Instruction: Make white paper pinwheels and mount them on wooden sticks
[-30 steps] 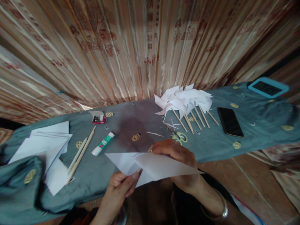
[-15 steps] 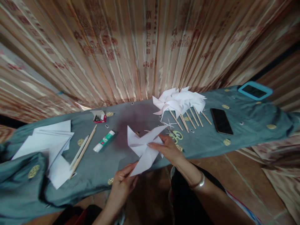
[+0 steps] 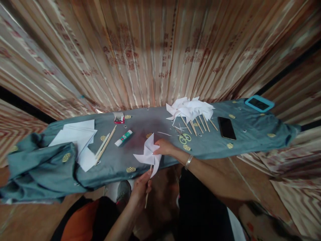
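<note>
A white paper pinwheel (image 3: 148,154) on a thin wooden stick is held over the front edge of the cloth-covered table. My left hand (image 3: 141,185) is closed round the stick just below the paper blades, and the stick's lower end sticks out beneath it. My right hand (image 3: 163,148) pinches the pinwheel near its centre, where a small pin head shows. Its fingertips are partly hidden by the paper. Nearest to the right hand on the table lie green-handled scissors (image 3: 185,138) and thin paper strips (image 3: 164,134).
Several finished pinwheels (image 3: 190,110) lie overlapping at the back. Right of them are a black phone (image 3: 226,128) and a blue-framed device (image 3: 259,103). To the left are a glue stick (image 3: 123,138), a small red box (image 3: 119,118), wooden sticks (image 3: 106,144) and white paper sheets (image 3: 82,135).
The pinwheel has turned and now its stick shows below the blades in my left hand. My right hand still pinches near the centre. The camera view has shifted.
</note>
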`<move>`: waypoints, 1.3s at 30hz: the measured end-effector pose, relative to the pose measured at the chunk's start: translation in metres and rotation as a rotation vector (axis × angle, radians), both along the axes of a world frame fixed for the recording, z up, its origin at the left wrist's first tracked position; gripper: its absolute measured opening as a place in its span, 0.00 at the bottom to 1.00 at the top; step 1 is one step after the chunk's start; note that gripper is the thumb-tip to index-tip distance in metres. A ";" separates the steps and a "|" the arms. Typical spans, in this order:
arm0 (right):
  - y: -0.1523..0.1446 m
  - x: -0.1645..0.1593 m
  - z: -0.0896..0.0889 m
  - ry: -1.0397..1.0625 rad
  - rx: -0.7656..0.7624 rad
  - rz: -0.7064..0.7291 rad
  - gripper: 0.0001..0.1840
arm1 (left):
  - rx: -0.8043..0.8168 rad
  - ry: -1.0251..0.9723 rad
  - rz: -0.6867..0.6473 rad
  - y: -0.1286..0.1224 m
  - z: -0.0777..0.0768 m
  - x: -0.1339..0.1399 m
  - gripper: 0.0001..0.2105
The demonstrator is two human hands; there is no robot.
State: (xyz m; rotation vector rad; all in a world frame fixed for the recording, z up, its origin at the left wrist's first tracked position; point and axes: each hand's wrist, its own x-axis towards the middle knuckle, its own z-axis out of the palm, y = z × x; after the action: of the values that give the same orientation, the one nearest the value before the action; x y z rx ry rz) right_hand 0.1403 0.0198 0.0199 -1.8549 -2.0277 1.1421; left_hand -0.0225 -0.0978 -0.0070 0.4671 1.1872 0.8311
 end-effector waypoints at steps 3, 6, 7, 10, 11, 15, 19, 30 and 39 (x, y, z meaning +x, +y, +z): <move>0.005 -0.008 0.006 -0.111 -0.008 0.099 0.10 | -0.018 -0.086 0.070 -0.008 -0.005 0.004 0.20; 0.008 -0.013 0.013 -0.200 -0.001 0.177 0.13 | -0.025 -0.151 0.121 -0.010 -0.012 0.007 0.23; 0.009 -0.015 0.016 -0.227 0.003 0.196 0.14 | -0.026 -0.163 0.128 -0.011 -0.014 0.008 0.23; 0.009 -0.016 0.022 -0.294 0.008 0.232 0.17 | -0.038 -0.206 0.143 -0.010 -0.018 0.009 0.23; 0.009 -0.016 0.024 -0.309 0.007 0.243 0.17 | -0.044 -0.222 0.147 -0.010 -0.020 0.010 0.23; 0.009 -0.014 0.026 -0.345 -0.010 0.292 0.15 | -0.066 -0.277 0.166 -0.010 -0.023 0.011 0.23; 0.012 -0.012 0.022 -0.369 -0.023 0.325 0.17 | -0.087 -0.312 0.188 -0.009 -0.024 0.012 0.25; 0.027 -0.016 0.028 -0.432 -0.074 0.390 0.19 | -0.116 -0.332 0.208 -0.009 -0.026 0.013 0.24; 0.043 -0.015 0.024 -0.405 -0.180 0.425 0.18 | -0.133 -0.321 0.199 -0.007 -0.026 0.013 0.18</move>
State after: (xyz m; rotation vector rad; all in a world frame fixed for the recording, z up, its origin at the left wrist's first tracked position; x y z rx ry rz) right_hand 0.1252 0.0624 0.0436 -1.9176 -2.7300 1.1438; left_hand -0.0095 -0.1051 -0.0328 0.1007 0.9911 0.9509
